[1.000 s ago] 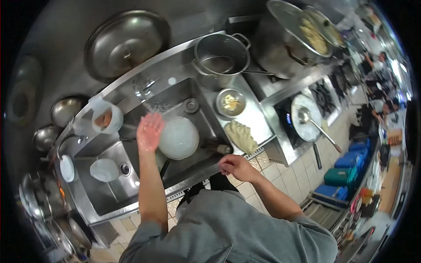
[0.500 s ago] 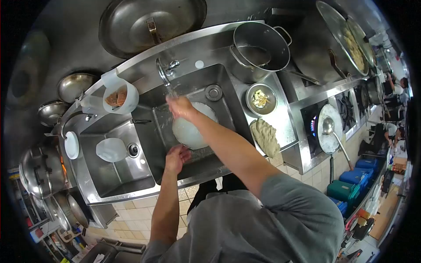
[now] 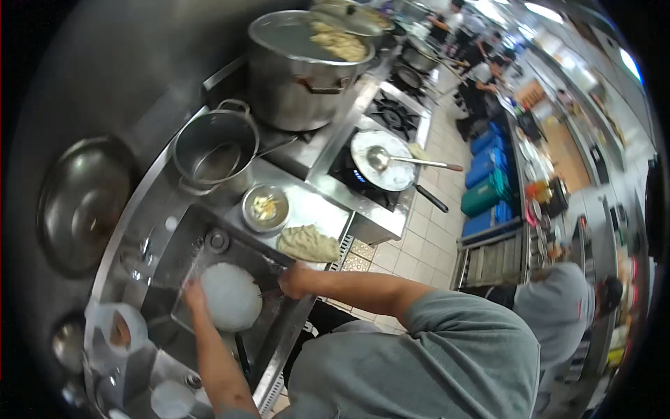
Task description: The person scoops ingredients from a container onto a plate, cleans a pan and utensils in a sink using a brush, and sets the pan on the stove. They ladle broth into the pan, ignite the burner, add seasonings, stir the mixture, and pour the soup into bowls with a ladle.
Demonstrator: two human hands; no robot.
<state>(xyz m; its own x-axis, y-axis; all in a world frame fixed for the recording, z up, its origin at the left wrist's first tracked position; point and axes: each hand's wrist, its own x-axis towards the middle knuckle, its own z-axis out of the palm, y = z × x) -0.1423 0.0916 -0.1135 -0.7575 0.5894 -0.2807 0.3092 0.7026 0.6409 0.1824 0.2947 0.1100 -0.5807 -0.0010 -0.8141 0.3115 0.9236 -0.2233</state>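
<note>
My left hand [image 3: 195,296] is in the sink [image 3: 162,279] at the left side of a round whitish container [image 3: 230,296]; its fingers are blurred, so its grip is unclear. Over the sink's right part is my right hand [image 3: 296,281], its fingers closed round something thin and dark that I cannot make out. A folded pale cloth [image 3: 308,244] lies on the steel counter just beyond it. Beside the cloth stands a metal bowl [image 3: 265,208] with yellow and white pieces. The tap [image 3: 139,258] is blurred at the sink's back edge.
An empty-looking pot [image 3: 216,150] and a large stockpot [image 3: 293,87] stand beyond the sink. A wok [image 3: 382,160] with a ladle sits on the stove, its handle sticking out over the aisle. At the right, a co-worker [image 3: 555,314] bends near the shelves.
The view has swung toward the stove and aisle. My right hand has drawn back from the tap to the sink's right part. My left hand has moved to the container's left side.
</note>
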